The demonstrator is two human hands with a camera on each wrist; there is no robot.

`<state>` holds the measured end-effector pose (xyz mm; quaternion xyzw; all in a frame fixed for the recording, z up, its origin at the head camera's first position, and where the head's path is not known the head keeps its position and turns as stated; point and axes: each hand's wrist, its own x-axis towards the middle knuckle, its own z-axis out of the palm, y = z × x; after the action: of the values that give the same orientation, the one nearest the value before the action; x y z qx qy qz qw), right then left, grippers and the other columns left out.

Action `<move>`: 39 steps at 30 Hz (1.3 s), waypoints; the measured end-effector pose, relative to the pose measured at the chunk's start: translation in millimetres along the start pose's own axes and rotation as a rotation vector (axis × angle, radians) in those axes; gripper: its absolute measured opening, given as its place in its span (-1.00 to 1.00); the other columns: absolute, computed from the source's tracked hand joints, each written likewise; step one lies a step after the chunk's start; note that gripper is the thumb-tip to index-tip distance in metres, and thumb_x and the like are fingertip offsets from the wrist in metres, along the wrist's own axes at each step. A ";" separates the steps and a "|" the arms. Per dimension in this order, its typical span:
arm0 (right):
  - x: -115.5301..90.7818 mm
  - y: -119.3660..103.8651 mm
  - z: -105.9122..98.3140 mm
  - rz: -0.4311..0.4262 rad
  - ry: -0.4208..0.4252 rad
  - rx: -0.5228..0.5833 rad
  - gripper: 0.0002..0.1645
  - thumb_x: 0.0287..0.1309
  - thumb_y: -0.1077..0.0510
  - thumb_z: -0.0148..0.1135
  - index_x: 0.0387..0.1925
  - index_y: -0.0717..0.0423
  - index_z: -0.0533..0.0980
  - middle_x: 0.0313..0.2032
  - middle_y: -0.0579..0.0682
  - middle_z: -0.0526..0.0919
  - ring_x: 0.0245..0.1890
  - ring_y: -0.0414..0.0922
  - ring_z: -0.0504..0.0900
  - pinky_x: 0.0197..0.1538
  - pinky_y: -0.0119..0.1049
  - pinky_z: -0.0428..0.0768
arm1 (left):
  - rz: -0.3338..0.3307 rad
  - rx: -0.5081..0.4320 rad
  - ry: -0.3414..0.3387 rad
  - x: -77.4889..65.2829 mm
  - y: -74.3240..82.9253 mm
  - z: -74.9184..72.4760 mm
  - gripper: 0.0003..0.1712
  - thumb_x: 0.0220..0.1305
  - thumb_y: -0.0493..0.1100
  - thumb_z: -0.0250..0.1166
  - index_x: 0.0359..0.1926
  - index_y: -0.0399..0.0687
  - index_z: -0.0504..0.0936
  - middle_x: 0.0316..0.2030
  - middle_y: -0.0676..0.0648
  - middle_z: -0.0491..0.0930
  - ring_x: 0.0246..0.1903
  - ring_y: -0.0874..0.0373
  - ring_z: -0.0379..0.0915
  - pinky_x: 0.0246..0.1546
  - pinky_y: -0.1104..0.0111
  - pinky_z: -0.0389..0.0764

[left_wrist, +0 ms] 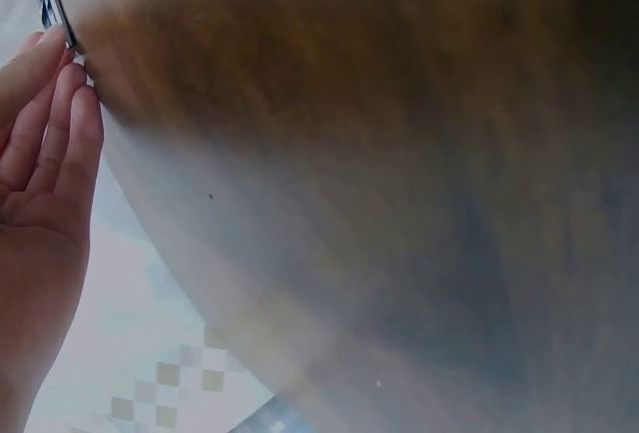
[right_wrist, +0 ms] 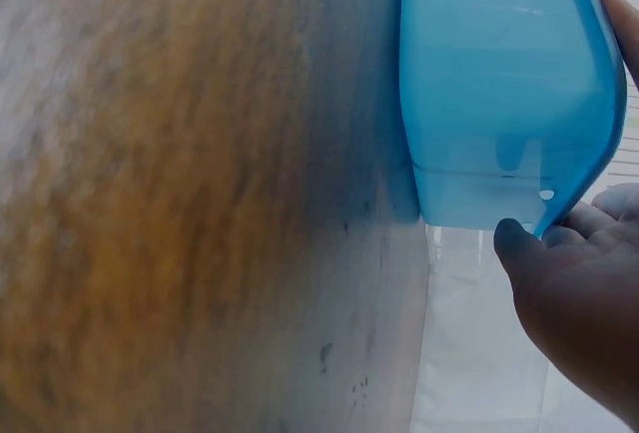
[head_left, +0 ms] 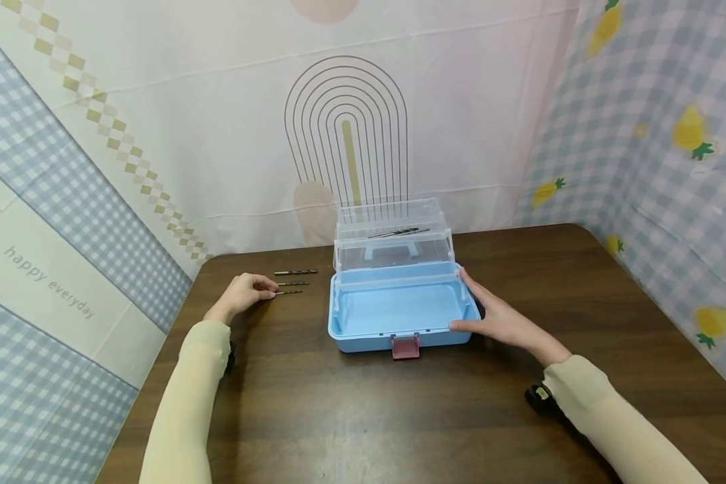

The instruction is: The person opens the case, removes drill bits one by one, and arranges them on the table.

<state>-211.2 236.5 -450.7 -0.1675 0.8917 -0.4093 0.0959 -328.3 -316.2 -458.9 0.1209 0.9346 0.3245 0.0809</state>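
Observation:
My left hand [head_left: 251, 291] pinches the shank end of the nearest, smallest drill bit [head_left: 290, 292] between thumb and fingers, low over the table. Beyond it lie a second thin drill bit [head_left: 296, 284] and a thicker drill bit [head_left: 296, 272], roughly parallel. In the left wrist view, a silver shank [left_wrist: 66, 32] shows at the fingertips. A light blue toolbox [head_left: 375, 345] stands open at the middle. My right hand [head_left: 499, 319] grips its right end, thumb at the front rim and fingers at the far corner. In the right wrist view, the blue side wall [right_wrist: 499, 74] meets the thumb.
Clear trays [head_left: 393, 250] rise over the back of the toolbox, with several drill bits [head_left: 399, 232] in the upper one. A dark pink latch [head_left: 405, 347] hangs at the front. The brown table [head_left: 363, 417] meets a patterned cloth wall [head_left: 248, 168] behind.

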 end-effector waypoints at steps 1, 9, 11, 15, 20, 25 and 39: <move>0.1 0.2 -0.2 0.001 0.000 -0.001 0.36 0.17 -0.21 0.43 0.62 -0.16 -0.35 0.58 0.24 -0.26 0.53 0.28 -0.15 0.40 0.39 0.02 | 0.003 0.001 0.002 0.3 0.6 0.0 -0.81 0.33 -0.24 0.37 -0.06 -0.15 0.77 -0.12 -0.13 0.72 -0.08 -0.04 0.60 0.06 0.04 0.55; -0.1 -0.4 0.0 -0.002 0.004 -0.004 0.37 0.16 -0.22 0.43 0.62 -0.15 -0.34 0.58 0.26 -0.26 0.53 0.29 -0.14 0.40 0.39 0.02 | 0.043 0.042 0.021 1.9 2.0 1.0 -0.84 0.31 -0.34 0.35 -0.12 -0.19 0.77 -0.22 -0.11 0.73 -0.19 0.02 0.61 -0.02 0.07 0.57; 0.1 -0.1 0.4 -0.004 0.006 -0.005 0.36 0.17 -0.22 0.43 0.62 -0.14 -0.34 0.58 0.26 -0.25 0.53 0.29 -0.14 0.40 0.39 0.02 | 0.043 0.048 0.029 2.7 1.9 1.6 -0.85 0.31 -0.34 0.35 -0.13 -0.18 0.78 -0.23 -0.11 0.73 -0.20 0.02 0.61 -0.02 0.06 0.57; 0.4 0.6 0.4 -0.005 0.006 -0.002 0.37 0.17 -0.22 0.43 0.62 -0.16 -0.35 0.58 0.26 -0.26 0.53 0.30 -0.14 0.40 0.39 0.02 | 0.041 0.056 0.039 4.1 2.3 2.7 -0.86 0.31 -0.33 0.35 -0.14 -0.18 0.78 -0.24 -0.10 0.73 -0.20 0.02 0.61 -0.02 0.06 0.57; 0.4 0.9 0.3 -0.004 0.007 -0.003 0.37 0.16 -0.23 0.43 0.62 -0.16 -0.35 0.58 0.26 -0.26 0.53 0.29 -0.14 0.40 0.39 0.02 | 0.035 0.063 0.043 5.8 2.6 3.6 -0.87 0.31 -0.32 0.35 -0.15 -0.16 0.78 -0.24 -0.09 0.73 -0.20 0.03 0.60 -0.01 0.07 0.55; -0.1 0.3 0.5 0.001 0.004 -0.004 0.37 0.17 -0.23 0.43 0.61 -0.21 -0.36 0.58 0.26 -0.26 0.53 0.30 -0.14 0.40 0.39 0.02 | 0.038 0.064 0.042 6.0 1.1 2.7 -0.87 0.31 -0.32 0.35 -0.15 -0.17 0.78 -0.24 -0.10 0.73 -0.19 0.01 0.60 0.01 0.04 0.55; 0.2 0.2 0.5 0.003 0.005 -0.004 0.37 0.16 -0.23 0.43 0.62 -0.11 -0.34 0.58 0.27 -0.25 0.52 0.31 -0.12 0.39 0.40 0.04 | 0.027 0.056 0.046 5.2 2.1 3.0 -0.87 0.31 -0.32 0.35 -0.15 -0.16 0.78 -0.23 -0.10 0.73 -0.18 0.01 0.61 0.00 0.06 0.56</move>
<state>-211.3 236.3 -451.2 -0.1654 0.8930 -0.4079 0.0941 -332.3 -311.4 -460.4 0.1285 0.9432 0.3019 0.0517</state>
